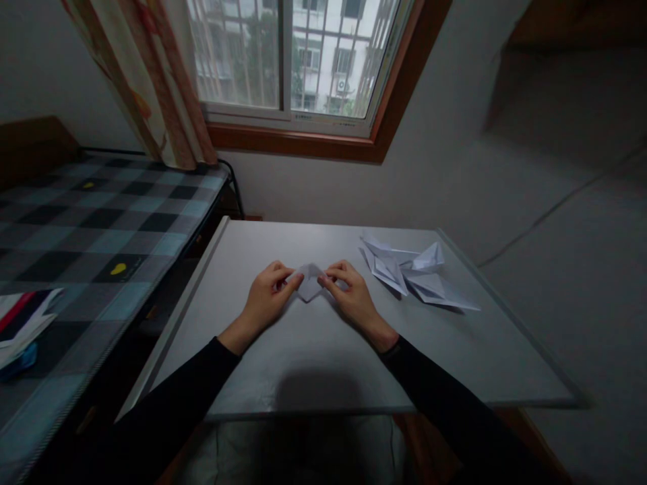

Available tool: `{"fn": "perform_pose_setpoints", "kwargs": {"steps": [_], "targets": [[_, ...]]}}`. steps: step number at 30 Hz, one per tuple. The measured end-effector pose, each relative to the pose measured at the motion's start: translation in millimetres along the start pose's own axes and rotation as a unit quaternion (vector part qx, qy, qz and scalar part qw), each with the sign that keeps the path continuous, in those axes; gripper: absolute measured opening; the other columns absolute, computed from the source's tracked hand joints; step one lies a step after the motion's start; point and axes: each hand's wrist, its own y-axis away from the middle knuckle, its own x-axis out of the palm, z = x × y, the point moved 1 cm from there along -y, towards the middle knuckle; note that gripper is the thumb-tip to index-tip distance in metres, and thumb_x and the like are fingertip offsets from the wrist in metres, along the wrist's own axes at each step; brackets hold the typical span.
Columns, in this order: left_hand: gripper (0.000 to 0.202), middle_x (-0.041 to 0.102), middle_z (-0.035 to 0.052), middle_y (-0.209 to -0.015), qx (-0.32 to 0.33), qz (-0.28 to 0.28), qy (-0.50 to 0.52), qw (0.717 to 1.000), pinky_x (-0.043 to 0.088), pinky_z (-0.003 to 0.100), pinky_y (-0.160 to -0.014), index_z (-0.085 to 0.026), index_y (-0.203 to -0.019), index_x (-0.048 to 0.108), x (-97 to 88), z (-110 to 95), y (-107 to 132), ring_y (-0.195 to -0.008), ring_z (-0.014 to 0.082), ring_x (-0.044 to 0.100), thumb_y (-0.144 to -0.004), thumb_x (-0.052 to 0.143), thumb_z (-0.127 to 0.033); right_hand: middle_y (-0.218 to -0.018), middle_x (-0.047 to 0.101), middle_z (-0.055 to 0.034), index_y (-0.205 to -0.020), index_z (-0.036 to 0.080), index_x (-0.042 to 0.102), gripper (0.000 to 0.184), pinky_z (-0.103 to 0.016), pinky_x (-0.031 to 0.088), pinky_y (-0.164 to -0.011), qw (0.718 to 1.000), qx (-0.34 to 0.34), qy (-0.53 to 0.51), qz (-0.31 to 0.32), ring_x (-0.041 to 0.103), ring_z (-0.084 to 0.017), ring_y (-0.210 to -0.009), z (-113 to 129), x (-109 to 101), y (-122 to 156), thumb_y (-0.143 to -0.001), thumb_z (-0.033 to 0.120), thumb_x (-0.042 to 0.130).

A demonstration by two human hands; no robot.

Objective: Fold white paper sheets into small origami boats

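Note:
A small piece of folded white paper point(309, 285) is between my two hands, just over the middle of the white table point(313, 350). My left hand point(269, 292) pinches its left corner between thumb and fingers. On the opposite corner, my right hand point(352, 294) has the same kind of pinch. The paper has a diamond-like outline with its lower point toward me. Fine creases on it are too dim to make out. To the right of my right hand lie several folded white paper shapes point(427, 277), bunched together and partly overlapping.
A bed with a checked cover point(166, 195) stands left of the table, with papers or cloth point(25, 323) on it. A curtain point(172, 101) hangs by the barred window point(288, 60) behind the table. A bare wall point(556, 269) borders the right side.

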Motion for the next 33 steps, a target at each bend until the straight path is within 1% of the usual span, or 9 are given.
{"fn": "perform_pose_setpoints", "kwargs": {"steps": [4, 6, 8, 11, 13, 18, 22, 29, 33], "targets": [[0.019, 0.063, 0.0036, -0.094, 0.026, -0.021, -0.01, 0.999, 0.052, 0.037, -0.085, -0.023, -0.105, 0.082, 0.2, 1.4, -3.5, -0.091, 0.0214, 0.063, -0.108, 0.069, -0.036, -0.096, 0.073, -0.0048, -0.102, 0.025, 0.082, 0.016, -0.04, 0.052, -0.088, 1.0, -0.021, 0.009, 0.009, 0.067, -0.024, -0.094, 0.0, 4.1, -2.6, -0.108, 0.037, 0.073], [0.019, 0.065, 0.0051, -0.098, 0.035, -0.023, -0.029, 0.999, 0.052, 0.039, -0.089, -0.023, -0.099, 0.082, 0.7, 1.6, -4.5, -0.096, 0.0231, 0.064, -0.107, 0.071, -0.038, -0.098, 0.075, -0.005, -0.107, 0.025, 0.081, 0.015, -0.041, 0.052, -0.09, 0.999, -0.028, 0.022, 0.003, 0.067, -0.025, -0.095, -1.5, 5.2, -3.9, -0.108, 0.037, 0.072], [0.023, 0.066, 0.0057, -0.098, 0.039, -0.012, -0.038, 0.998, 0.052, 0.041, -0.091, -0.023, -0.094, 0.081, 1.8, 1.9, -5.4, -0.098, 0.024, 0.064, -0.107, 0.072, -0.039, -0.099, 0.077, -0.0052, -0.109, 0.025, 0.08, 0.015, -0.041, 0.052, -0.09, 0.999, -0.039, 0.031, -0.005, 0.067, -0.025, -0.095, -3.1, 6.1, -5.2, -0.108, 0.038, 0.073], [0.02, 0.07, 0.0052, -0.098, 0.04, 0.013, -0.015, 0.999, 0.052, 0.041, -0.093, -0.023, -0.104, 0.08, 3.7, 2.9, -7.5, -0.097, 0.0238, 0.065, -0.109, 0.068, -0.038, -0.097, 0.077, -0.0051, -0.105, 0.026, 0.08, 0.016, -0.041, 0.052, -0.09, 0.998, -0.057, 0.035, 0.004, 0.068, -0.025, -0.095, -3.5, 8.4, -7.3, -0.108, 0.039, 0.072], [0.019, 0.073, 0.0053, -0.099, 0.043, 0.017, 0.005, 0.999, 0.052, 0.04, -0.095, -0.024, -0.109, 0.079, 4.8, 3.3, -9.2, -0.098, 0.0238, 0.066, -0.109, 0.068, -0.038, -0.095, 0.078, -0.0052, -0.101, 0.026, 0.081, 0.018, -0.042, 0.051, -0.09, 0.997, -0.06, 0.037, 0.016, 0.068, -0.025, -0.094, -2.4, 10.3, -8.7, -0.109, 0.04, 0.072], [0.026, 0.074, 0.006, -0.096, 0.026, 0.013, 0.037, 0.999, 0.053, 0.039, -0.094, -0.024, -0.098, 0.078, 5.4, 1.0, -11.2, -0.096, 0.0241, 0.068, -0.109, 0.068, -0.045, -0.094, 0.078, -0.0064, -0.096, 0.028, 0.082, 0.026, -0.044, 0.052, -0.092, 0.998, -0.038, 0.037, 0.034, 0.069, -0.027, -0.094, 1.7, 12.8, -10.7, -0.109, 0.047, 0.07], [0.03, 0.075, 0.0066, -0.095, 0.018, 0.004, 0.046, 0.999, 0.054, 0.04, -0.093, -0.024, -0.097, 0.079, 3.7, -2.2, -10.3, -0.095, 0.0246, 0.068, -0.108, 0.068, -0.049, -0.093, 0.079, -0.0066, -0.093, 0.028, 0.082, 0.028, -0.045, 0.053, -0.092, 0.999, -0.026, 0.023, 0.027, 0.069, -0.028, -0.094, 2.7, 11.7, -9.9, -0.107, 0.05, 0.072], [0.031, 0.076, 0.0062, -0.095, 0.014, -0.014, 0.063, 0.998, 0.054, 0.039, -0.093, -0.023, -0.094, 0.079, 3.5, -4.0, -9.5, -0.094, 0.0235, 0.068, -0.107, 0.07, -0.05, -0.094, 0.079, -0.0061, -0.096, 0.028, 0.087, 0.021, -0.043, 0.054, -0.089, 1.0, -0.019, -0.02, 0.014, 0.071, -0.026, -0.093, 0.4, 10.6, -8.3, -0.103, 0.046, 0.079], [0.031, 0.075, 0.0047, -0.094, 0.002, -0.036, 0.069, 0.997, 0.054, 0.037, -0.091, -0.023, -0.092, 0.079, 1.4, -5.4, -10.5, -0.092, 0.0216, 0.067, -0.108, 0.069, -0.047, -0.095, 0.08, -0.0058, -0.096, 0.028, 0.089, 0.019, -0.043, 0.055, -0.089, 0.999, 0.004, -0.044, -0.005, 0.072, -0.025, -0.093, -2.5, 9.6, -7.9, -0.101, 0.045, 0.081]]}}
